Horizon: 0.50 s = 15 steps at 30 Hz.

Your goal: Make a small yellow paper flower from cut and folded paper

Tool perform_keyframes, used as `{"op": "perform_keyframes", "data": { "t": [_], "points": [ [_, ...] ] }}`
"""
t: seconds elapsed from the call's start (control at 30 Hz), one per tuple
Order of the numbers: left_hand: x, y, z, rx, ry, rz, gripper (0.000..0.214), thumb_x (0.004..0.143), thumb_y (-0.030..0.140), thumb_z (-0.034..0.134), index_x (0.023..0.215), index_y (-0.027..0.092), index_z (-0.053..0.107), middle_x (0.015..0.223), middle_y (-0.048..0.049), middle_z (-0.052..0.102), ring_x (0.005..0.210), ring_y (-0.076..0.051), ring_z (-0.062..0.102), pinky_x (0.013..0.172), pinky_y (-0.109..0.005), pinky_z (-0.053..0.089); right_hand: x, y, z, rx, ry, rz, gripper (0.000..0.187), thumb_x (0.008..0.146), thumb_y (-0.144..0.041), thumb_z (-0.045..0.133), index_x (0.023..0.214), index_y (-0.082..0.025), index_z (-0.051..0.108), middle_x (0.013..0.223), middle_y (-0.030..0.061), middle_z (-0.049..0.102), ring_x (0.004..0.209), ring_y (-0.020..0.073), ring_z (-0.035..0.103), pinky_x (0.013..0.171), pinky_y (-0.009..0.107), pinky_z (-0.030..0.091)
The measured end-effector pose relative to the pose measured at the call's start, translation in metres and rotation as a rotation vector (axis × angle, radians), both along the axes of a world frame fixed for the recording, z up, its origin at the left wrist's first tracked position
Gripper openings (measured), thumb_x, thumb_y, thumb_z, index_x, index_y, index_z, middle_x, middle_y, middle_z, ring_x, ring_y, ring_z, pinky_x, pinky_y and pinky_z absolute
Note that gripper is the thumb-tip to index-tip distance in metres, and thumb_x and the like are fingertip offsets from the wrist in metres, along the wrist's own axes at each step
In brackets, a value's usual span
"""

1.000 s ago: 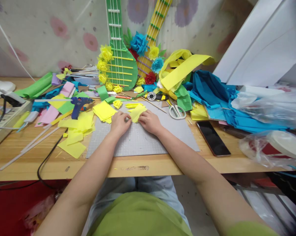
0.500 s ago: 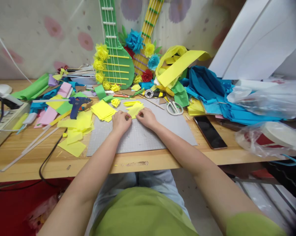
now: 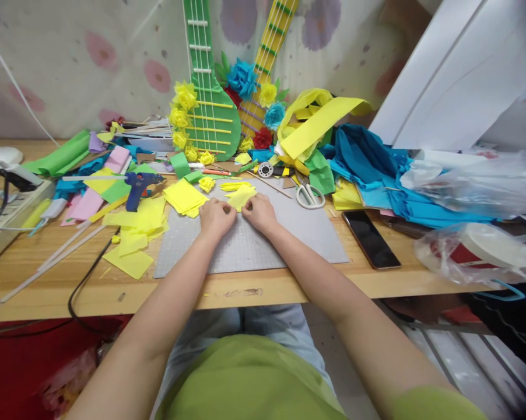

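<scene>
My left hand (image 3: 216, 216) and my right hand (image 3: 259, 213) rest close together on the grey cutting mat (image 3: 289, 239). Both pinch a small folded piece of yellow paper (image 3: 240, 197) that lies flat on the mat, fingers closed on its near edge. Thin yellow paper strips (image 3: 235, 186) lie just beyond it. A stack of yellow paper squares (image 3: 185, 197) sits to the left of my left hand, and a small yellow paper flower (image 3: 207, 184) lies behind it.
A blue glue gun (image 3: 139, 185) with a black cord lies at the left among loose yellow, pink and green sheets. White-handled scissors (image 3: 307, 195) and a black phone (image 3: 367, 231) lie to the right. Paper guitars with flowers (image 3: 210, 111) lean on the wall. Blue paper and plastic bags crowd the right.
My hands have drawn slightly closer together on the yellow paper. The view has shifted a little; nothing else on the table has moved.
</scene>
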<state>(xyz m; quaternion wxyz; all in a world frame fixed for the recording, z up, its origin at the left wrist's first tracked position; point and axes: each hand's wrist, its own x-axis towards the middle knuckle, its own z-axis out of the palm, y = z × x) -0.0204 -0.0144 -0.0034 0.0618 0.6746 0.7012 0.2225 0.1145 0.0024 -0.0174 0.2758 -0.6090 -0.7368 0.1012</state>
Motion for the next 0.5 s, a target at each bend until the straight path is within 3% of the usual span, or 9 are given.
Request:
{"op": "perform_keyframes", "data": {
  "t": [0.13,0.5],
  "points": [
    [0.0016,0.0014,-0.0016,0.007,0.004,0.001,0.023,0.073,0.041,0.054,0.074,0.022,0.066,0.087,-0.0064,0.059,0.094,-0.023,0.051,0.084,-0.037,0.033,0.0003,0.0007,-0.0013,0.002,0.001,0.008,0.01,0.072,-0.024,0.053,0.068,-0.017,0.057,0.082,0.0073,0.055,0.086,0.0201,0.046,0.078,0.031,0.039],
    [0.0058,0.0038,-0.007,0.058,-0.007,-0.132,0.016,0.077,0.028,0.054,0.083,0.027,0.068,0.092,-0.0054,0.056,0.098,-0.022,0.047,0.086,-0.038,0.029,-0.0018,-0.0006,-0.0017,0.027,-0.032,0.005,0.009,0.073,-0.023,0.051,0.07,-0.016,0.058,0.083,0.0082,0.055,0.085,0.0208,0.047,0.078,0.032,0.039]
  ]
}}
